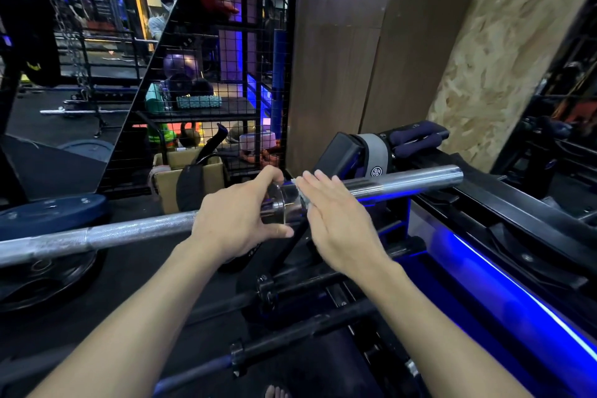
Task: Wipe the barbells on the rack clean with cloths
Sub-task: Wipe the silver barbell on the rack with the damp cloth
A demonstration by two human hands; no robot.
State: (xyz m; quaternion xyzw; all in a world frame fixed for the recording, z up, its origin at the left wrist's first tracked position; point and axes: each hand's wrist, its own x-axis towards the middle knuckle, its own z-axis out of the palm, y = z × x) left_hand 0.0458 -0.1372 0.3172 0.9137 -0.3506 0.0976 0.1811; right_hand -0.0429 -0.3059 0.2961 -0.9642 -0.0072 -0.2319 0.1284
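My left hand (237, 216) curls around the barbell (129, 231) at its collar, thumb below and fingers (271, 173) over the far side. My right hand (336, 220) lies flat, fingers (318, 186) straight and together, pressing a pale cloth (303, 199) onto the shiny sleeve just right of the collar. The bar runs from near left to far right.

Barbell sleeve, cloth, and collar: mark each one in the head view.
barbell sleeve (403, 182), head view, on the bare chrome tube.
cloth (303, 200), head view, on the edge showing under the right hand.
collar (280, 203), head view, on the shiny flange.
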